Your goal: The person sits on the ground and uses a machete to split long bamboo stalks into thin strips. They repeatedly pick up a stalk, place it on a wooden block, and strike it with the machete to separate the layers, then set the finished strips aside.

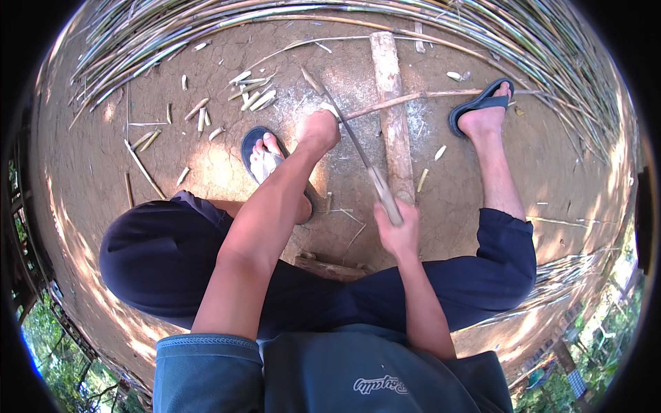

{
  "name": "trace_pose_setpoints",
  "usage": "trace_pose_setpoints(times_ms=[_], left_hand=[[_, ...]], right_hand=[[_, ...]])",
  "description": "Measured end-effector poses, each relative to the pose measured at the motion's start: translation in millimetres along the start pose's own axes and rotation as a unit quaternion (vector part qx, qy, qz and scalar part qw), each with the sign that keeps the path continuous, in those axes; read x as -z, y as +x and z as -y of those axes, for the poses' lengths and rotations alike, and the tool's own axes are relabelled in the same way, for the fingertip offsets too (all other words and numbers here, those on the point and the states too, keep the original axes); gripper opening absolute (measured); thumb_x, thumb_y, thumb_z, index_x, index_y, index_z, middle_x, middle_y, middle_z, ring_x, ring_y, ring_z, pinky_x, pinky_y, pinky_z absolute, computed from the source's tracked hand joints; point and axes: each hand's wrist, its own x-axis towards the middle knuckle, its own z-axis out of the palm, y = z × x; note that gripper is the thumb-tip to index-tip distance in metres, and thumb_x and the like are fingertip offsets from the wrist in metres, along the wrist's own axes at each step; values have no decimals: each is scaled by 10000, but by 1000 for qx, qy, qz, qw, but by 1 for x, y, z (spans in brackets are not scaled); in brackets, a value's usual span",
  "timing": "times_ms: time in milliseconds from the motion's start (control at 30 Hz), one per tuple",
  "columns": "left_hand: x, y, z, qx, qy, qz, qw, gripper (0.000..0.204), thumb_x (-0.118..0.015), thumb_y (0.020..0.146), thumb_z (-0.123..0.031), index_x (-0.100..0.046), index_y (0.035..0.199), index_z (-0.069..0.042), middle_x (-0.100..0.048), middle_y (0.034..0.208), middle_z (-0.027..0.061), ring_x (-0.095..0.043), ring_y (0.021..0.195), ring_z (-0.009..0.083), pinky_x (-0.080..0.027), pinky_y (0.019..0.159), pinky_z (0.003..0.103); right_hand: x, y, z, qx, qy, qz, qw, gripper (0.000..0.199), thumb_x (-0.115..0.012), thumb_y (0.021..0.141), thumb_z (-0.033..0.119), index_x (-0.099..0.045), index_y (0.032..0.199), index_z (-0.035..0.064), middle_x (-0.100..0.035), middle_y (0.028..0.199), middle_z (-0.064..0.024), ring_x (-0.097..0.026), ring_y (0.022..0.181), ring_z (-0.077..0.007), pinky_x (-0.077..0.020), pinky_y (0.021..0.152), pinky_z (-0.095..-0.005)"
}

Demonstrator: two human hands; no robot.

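Note:
My left hand (318, 131) is closed around the left end of a long, thin cane stalk (441, 93). The stalk runs off to the right, across a wooden log (394, 131) on the ground, toward my right foot. In my right hand (399, 230) is the pale handle of a long machete (357, 143), gripped in a closed fist. Its dark, narrow blade slants up and left, crossing the stalk close beside my left hand. A brown pointed piece shows at the blade's far end; I cannot tell whether it belongs to the blade.
Long cane stalks (289, 12) lie heaped along the far side and curve down the right. Short cut pieces (259, 96) are scattered on the cracked dirt. My sandalled feet (482, 113) stand either side of the log. More thin stalks (571, 275) lie at right behind my knee.

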Motion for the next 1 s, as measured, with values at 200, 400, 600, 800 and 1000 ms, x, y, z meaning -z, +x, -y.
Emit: trace_pose_setpoints(times_ms=[200, 400, 600, 800, 1000], left_hand=[[-10, -4, -1, 11, 25, 57, 998, 305, -647, 784, -102, -678, 1070, 0, -678, 1091, 200, -660, 1031, 332, -532, 889, 418], [-1, -1, 2, -4, 8, 10, 1000, 259, -574, 799, -102, -673, 997, 34, -684, 1003, 242, -673, 964, 365, -539, 851, 436], [-4, 3, -5, 19, 18, 19, 999, 265, -594, 806, -93, -690, 1030, 9, -677, 1094, 201, -663, 1027, 326, -534, 883, 418], [1, 3, 1, 20, 2, 13, 1000, 264, -599, 812, -109, -685, 1030, 11, -681, 1085, 200, -667, 1020, 323, -536, 873, 415], [-11, 19, 2, -14, 17, 0, 1000, 268, -593, 784, -116, -691, 985, 31, -682, 996, 252, -677, 956, 360, -539, 854, 433]], right_hand=[[-4, -9, -14, 3, -22, 3, 1000, 173, -658, 805, 128, -605, 704, -3, -490, 509, -73, -462, 474, -117, -389, 476, -327], [14, -34, -13, -23, 24, 8, 999, 189, -662, 801, 115, -578, 682, -4, -483, 509, -85, -483, 478, -118, -389, 475, -332], [-24, 34, -7, -2, -6, 11, 1000, 202, -654, 813, 153, -583, 703, -1, -498, 523, -108, -489, 475, -142, -405, 492, -351], [24, -48, -21, -30, 27, 14, 999, 155, -665, 793, 113, -597, 717, -4, -514, 520, -61, -480, 472, -115, -403, 480, -319], [-23, 36, -16, 4, 33, 1, 999, 189, -654, 815, 163, -604, 744, -5, -517, 536, -80, -498, 507, -127, -405, 498, -336]])
